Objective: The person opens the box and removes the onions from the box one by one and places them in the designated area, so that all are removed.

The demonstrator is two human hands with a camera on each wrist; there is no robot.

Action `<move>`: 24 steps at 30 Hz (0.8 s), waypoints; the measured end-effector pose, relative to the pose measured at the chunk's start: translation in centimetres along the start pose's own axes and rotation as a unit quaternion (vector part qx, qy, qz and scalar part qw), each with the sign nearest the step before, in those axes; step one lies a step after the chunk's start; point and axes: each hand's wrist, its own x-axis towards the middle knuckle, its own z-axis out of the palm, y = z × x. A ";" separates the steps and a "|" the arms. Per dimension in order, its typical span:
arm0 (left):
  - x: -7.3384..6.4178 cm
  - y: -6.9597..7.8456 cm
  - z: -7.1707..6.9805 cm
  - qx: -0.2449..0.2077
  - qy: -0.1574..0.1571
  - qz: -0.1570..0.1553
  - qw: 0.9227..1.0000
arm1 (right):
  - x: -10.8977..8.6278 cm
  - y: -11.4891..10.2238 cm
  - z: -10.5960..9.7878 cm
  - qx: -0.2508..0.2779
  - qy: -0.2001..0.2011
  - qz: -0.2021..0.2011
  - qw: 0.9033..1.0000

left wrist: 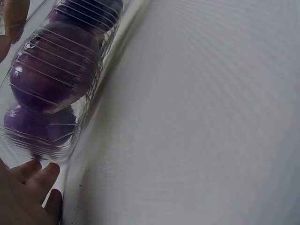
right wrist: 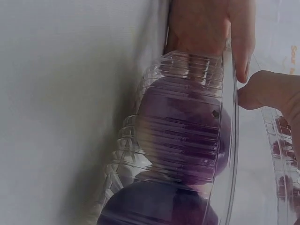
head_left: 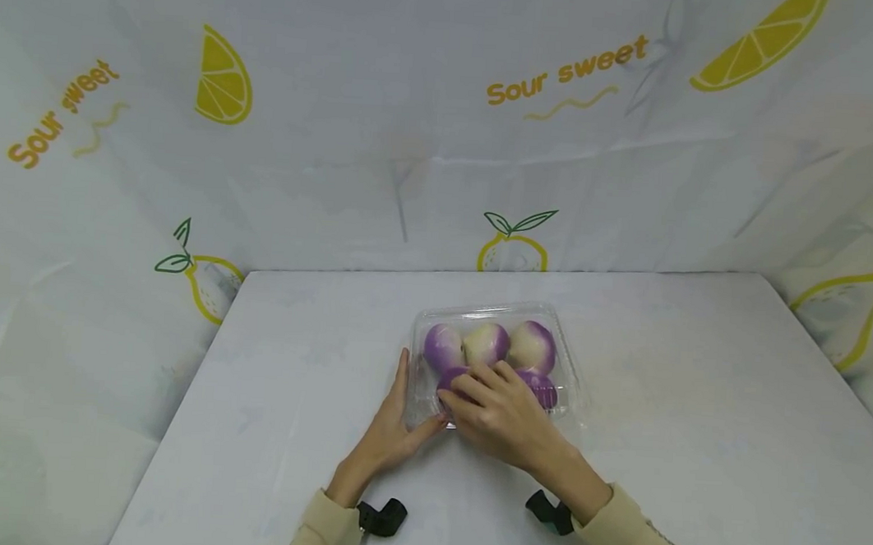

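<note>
A clear plastic clamshell box (head_left: 417, 387) holds several purple-and-white round vegetables that look like turnips (head_left: 486, 343). My left hand (head_left: 391, 435) braces the box's near left corner, fingers straight along its side and thumb at the front rim. With curled fingers, my right hand (head_left: 499, 412) reaches over the front and pinches the edge of the clear lid (head_left: 548, 396). Its fingers hide part of the front row. In the right wrist view, the lid's ribbed wall (right wrist: 283, 164) stands apart from the base rim (right wrist: 229, 140). Purple turnips (left wrist: 56, 65) show through the ribbed side in the left wrist view.
The box stands on a white table (head_left: 695, 418), whose far edge meets a hanging white cloth (head_left: 340, 136) printed with lemons and words. Black wrist devices (head_left: 387, 517) show beside both light sleeves (head_left: 330, 526).
</note>
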 end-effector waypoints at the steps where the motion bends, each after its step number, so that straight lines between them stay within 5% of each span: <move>1: 0.0 0.0 0.0 -0.002 -0.001 -0.001 1.000 | -0.1 0.0 0.0 0.001 0.001 0.001 1.000; 11: -0.2 0.1 0.0 -0.005 -0.012 -0.022 1.000 | -0.4 -0.2 0.1 -0.005 0.010 -0.007 1.000; 24: -0.4 0.0 0.2 0.018 0.003 0.008 1.000 | 0.4 0.3 -0.3 -0.015 -0.005 -0.018 1.000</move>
